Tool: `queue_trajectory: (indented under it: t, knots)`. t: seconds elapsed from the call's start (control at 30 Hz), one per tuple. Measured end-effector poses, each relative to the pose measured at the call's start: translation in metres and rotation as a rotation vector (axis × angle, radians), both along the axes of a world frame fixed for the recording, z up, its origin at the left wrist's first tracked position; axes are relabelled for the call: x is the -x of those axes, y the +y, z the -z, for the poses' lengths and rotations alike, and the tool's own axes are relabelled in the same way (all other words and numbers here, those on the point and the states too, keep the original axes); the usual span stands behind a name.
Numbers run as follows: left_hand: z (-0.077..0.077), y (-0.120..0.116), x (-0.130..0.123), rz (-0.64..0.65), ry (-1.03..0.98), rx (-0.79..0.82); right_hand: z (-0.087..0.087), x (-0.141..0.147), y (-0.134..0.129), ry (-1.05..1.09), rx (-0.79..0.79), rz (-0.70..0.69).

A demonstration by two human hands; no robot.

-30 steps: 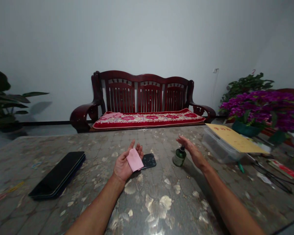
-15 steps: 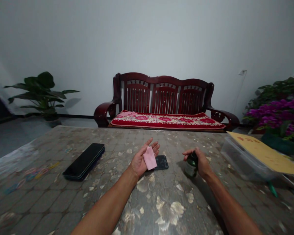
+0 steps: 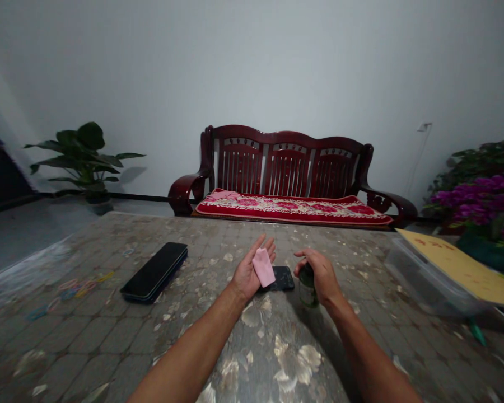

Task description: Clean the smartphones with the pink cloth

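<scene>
My left hand (image 3: 248,271) is palm up with its fingers stretched out, holding a folded pink cloth (image 3: 264,267) across the palm and fingers. Just right of it a dark smartphone (image 3: 283,279) lies flat on the table, its left part hidden by the cloth and hand. My right hand (image 3: 321,274) grips a small green bottle (image 3: 308,292) by its dark top. The bottle is close to the phone's right side, roughly upright; whether it touches the table I cannot tell.
On the patterned tabletop (image 3: 185,347) a black flat case (image 3: 155,272) lies left, beside several coloured rubber bands (image 3: 78,288). At right stands a clear plastic box (image 3: 424,285) under a yellow sheet (image 3: 457,263), near purple flowers (image 3: 483,201). Beyond is a wooden bench (image 3: 285,168).
My right hand has carried the green bottle left, closer to the phone and the cloth. My left hand still holds the pink cloth. The whole view has shifted slightly.
</scene>
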State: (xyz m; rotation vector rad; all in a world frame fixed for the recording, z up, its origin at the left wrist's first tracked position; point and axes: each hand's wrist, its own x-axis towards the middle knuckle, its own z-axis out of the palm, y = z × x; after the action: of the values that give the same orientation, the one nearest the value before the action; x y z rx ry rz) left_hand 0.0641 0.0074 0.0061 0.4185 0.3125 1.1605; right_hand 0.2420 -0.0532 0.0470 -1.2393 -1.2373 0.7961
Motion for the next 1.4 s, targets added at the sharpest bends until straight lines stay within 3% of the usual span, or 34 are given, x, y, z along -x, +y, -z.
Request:
queue_trajectory:
  t: [0.6, 1.4]
  knots:
    - [0.008, 0.003, 0.000, -0.014, 0.002, -0.037, 0.014, 0.002, 0.002, -0.061, 0.003, 0.024]
    - [0.003, 0.000, 0.000, -0.051, 0.038, 0.002, -0.004, -0.004, -0.002, 0.021, -0.029, 0.141]
